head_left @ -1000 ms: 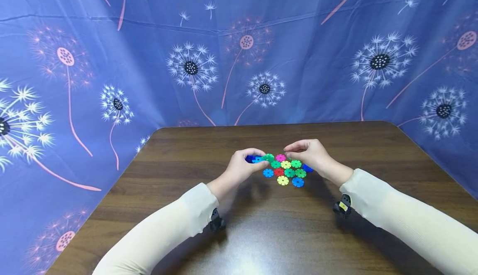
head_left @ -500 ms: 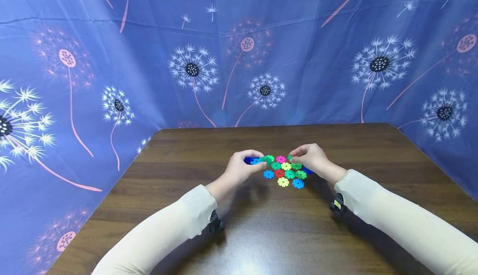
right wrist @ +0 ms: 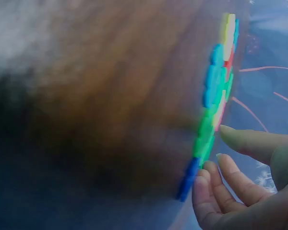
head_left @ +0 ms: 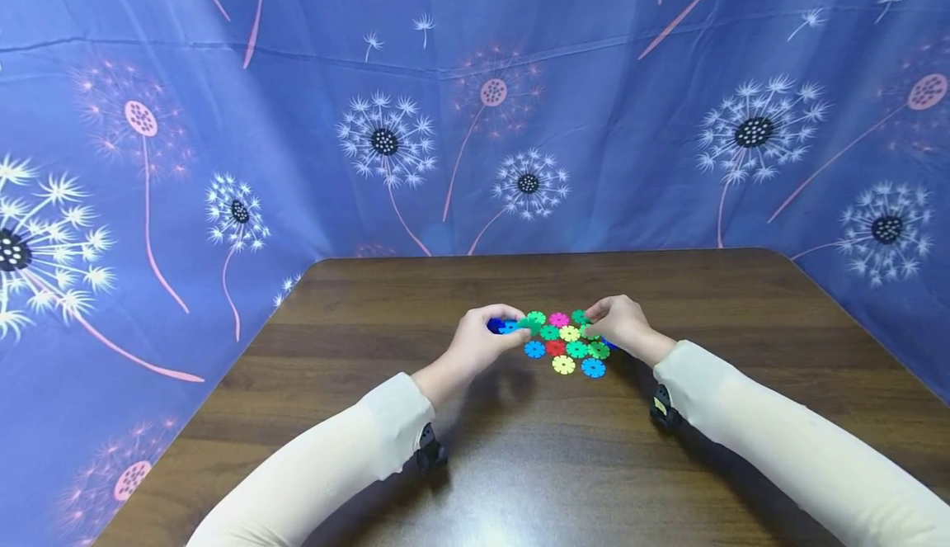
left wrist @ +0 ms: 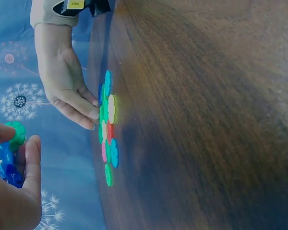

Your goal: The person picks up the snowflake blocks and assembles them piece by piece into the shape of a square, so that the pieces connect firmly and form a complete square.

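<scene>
My left hand (head_left: 475,345) pinches a chain of notched plastic building discs: dark blue, light blue (head_left: 509,327) and green (left wrist: 17,136), partly hidden by the fingers in the left wrist view. My right hand (head_left: 627,328) is low over the right side of a flat group of such discs on the table. Its fingertips are right beside a green disc (head_left: 580,316) and a dark blue disc (right wrist: 187,179), with thumb and fingers apart. In the group are also a pink disc (head_left: 559,318), a red disc (head_left: 556,348) and a yellow disc (head_left: 564,365).
The dark wooden table (head_left: 490,464) runs to a blue curtain (head_left: 609,159) with dandelion prints behind its far edge. Two light blue discs, one on the left (head_left: 534,350) and one in front (head_left: 594,367), edge the group. Black cameras sit on both wrists.
Half a second ago my right hand held a green disc; that disc now lies at the group's back right and the fingers have spread. My left hand keeps its chain, nearly still.
</scene>
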Action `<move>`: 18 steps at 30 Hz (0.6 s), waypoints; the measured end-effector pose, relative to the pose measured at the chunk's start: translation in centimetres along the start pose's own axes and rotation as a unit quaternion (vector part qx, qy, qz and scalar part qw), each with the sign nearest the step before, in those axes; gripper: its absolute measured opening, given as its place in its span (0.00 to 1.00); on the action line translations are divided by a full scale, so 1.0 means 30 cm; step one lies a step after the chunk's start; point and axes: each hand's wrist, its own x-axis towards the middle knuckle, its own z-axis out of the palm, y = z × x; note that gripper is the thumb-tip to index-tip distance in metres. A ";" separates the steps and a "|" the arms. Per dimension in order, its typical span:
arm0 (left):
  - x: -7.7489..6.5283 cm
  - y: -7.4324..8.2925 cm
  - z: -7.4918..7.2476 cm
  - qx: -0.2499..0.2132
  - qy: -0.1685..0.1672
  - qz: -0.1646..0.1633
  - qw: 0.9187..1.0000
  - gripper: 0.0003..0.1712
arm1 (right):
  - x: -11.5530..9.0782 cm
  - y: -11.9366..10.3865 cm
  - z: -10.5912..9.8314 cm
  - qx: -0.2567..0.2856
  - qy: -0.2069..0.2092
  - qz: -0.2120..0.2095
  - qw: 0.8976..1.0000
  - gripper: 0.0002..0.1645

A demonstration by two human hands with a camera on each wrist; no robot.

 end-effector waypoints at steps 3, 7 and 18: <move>-0.005 -0.005 0.005 -0.005 0.001 0.003 1.000 0.10 | 0.006 0.007 0.004 -0.001 -0.006 0.005 1.000 0.20; -0.010 -0.007 0.009 -0.010 0.001 0.001 1.000 0.12 | 0.011 0.009 0.006 -0.004 -0.009 0.001 1.000 0.20; -0.016 -0.008 0.005 -0.001 0.007 0.008 1.000 0.10 | 0.016 0.004 -0.002 0.008 -0.007 0.008 1.000 0.14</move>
